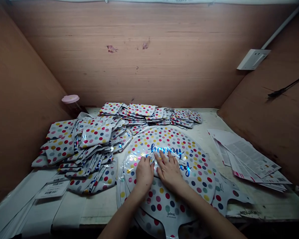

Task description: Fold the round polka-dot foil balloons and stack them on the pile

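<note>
A stack of flat, uninflated foil balloons (199, 166) lies before me, white with coloured dots. The top one carries shiny blue lettering reading "happy", partly covered by my hands, and its tail points towards me. On the left of the lettering, my left hand (144, 172) is closed, thumb and fingers bent together at the balloon's film; the exact grip is partly hidden. Beside it, my right hand (169, 169) rests flat on the same balloon with its fingers spread.
Folded dotted packets (89, 146) are heaped at the left, with more packets (142, 109) along the back. Printed sheets (249, 156) lie at the right. Barcode labels (52, 189) and white paper strips (27, 199) are at front left. A pink-lidded jar (70, 99) stands behind. Wooden panels enclose the table.
</note>
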A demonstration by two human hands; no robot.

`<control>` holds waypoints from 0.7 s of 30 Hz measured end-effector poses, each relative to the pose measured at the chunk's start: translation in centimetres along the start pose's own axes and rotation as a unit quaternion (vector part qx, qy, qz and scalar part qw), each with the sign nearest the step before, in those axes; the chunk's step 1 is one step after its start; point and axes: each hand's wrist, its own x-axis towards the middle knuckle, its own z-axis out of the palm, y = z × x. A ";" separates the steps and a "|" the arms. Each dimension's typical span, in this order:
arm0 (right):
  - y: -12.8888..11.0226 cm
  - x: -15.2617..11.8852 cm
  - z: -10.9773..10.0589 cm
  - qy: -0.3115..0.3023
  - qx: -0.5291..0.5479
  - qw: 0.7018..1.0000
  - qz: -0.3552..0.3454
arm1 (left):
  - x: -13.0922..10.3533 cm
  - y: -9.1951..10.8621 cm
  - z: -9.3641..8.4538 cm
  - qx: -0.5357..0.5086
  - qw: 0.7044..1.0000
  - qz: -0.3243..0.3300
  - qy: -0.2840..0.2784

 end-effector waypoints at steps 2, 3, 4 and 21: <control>-0.6 0.5 0.3 0.016 -0.009 0.999 0.035 | 0.1 -0.5 -0.2 -0.040 0.999 -0.001 -0.001; -0.8 0.8 0.4 0.021 -0.012 0.999 0.046 | 0.0 -0.8 -0.3 -0.069 0.998 -0.006 0.005; -1.1 0.9 0.6 0.025 -0.015 0.998 0.053 | 0.0 -1.1 -0.4 -0.102 0.995 -0.012 0.009; -0.9 1.1 2.4 0.040 -0.044 0.998 0.011 | -3.0 -0.5 0.3 -0.129 0.990 -0.052 0.005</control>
